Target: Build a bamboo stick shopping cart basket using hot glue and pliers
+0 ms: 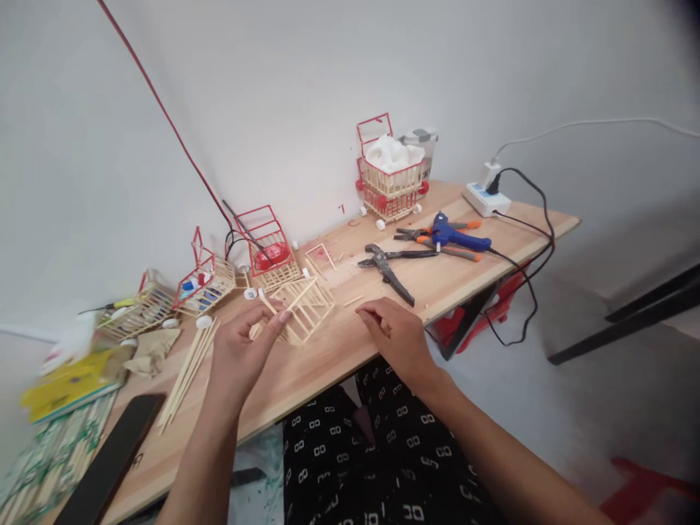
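My left hand (243, 346) is closed at the left side of a small basket frame (313, 315) made of pale wooden sticks, with thumb and fingers pinching its edge. A stick slants across the top of the frame beside the thumb tip. My right hand (399, 339) is held to the right of the frame, above the table's front edge. Its thumb and index finger are pressed together; whatever they pinch, if anything, is too small to name. A short stick piece (353, 300) lies just beyond those fingertips.
Black pliers (386, 266), a blue glue gun (456, 235) and orange-handled pliers lie right on the wooden table. A power strip (486, 199) stands behind. Miniature stick carts, including one with white stuffing (391, 179), line the wall. Loose sticks (189, 372) and a phone (112, 456) lie left.
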Demonstrator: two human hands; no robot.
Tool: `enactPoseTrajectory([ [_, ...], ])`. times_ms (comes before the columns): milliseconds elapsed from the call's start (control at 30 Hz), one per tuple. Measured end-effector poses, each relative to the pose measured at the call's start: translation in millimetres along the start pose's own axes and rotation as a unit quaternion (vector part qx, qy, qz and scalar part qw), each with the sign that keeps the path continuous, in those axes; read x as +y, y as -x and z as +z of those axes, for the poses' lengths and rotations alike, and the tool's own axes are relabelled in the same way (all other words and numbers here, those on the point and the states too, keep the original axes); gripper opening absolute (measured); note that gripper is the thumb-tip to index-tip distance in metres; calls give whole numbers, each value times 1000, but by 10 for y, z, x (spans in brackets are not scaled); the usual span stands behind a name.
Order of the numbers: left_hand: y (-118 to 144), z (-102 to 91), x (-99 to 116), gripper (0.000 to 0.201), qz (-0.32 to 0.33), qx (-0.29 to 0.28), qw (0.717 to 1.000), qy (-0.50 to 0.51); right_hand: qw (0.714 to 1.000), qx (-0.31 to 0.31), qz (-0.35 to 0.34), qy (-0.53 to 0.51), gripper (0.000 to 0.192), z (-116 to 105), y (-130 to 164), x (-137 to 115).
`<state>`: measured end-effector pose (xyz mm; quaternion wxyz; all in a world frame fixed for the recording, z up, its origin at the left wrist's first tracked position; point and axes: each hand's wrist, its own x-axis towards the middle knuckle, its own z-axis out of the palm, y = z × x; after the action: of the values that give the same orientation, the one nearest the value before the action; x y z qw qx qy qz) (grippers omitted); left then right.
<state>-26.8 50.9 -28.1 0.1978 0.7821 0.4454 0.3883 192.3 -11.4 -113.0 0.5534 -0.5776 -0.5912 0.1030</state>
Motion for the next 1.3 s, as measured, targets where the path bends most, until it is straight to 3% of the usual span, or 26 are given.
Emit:
enactPoseTrajectory([
  [133, -45, -171, 2, 21, -89, -18, 990, 104, 1000, 15, -7, 22, 15, -138, -46, -22],
  [300, -18, -269, 17, 19, -120, -30, 970, 207, 997, 33, -7, 74, 17, -345, -143, 82],
  [500, 41, -367, 51, 20, -129, -26, 973, 187, 978, 69, -18, 195, 18, -692, -384, 460],
  [767, 41, -493, 32, 24, -123, -35, 979, 159, 925, 109, -2, 363, 26, -1158, -663, 848],
  [867, 42, -515, 24, 25, -124, -37, 980, 152, 895, 68, 25, 441, 35, -1263, -749, 958],
  [1067, 78, -545, 11, 26, -123, -41, 982, 136, 821, -79, 134, 549, 41, -1288, -861, 1017],
  [1300, 99, -551, 4, 26, -136, -41, 981, 131, 815, -81, 134, 558, 42, -1275, -1004, 1100],
])
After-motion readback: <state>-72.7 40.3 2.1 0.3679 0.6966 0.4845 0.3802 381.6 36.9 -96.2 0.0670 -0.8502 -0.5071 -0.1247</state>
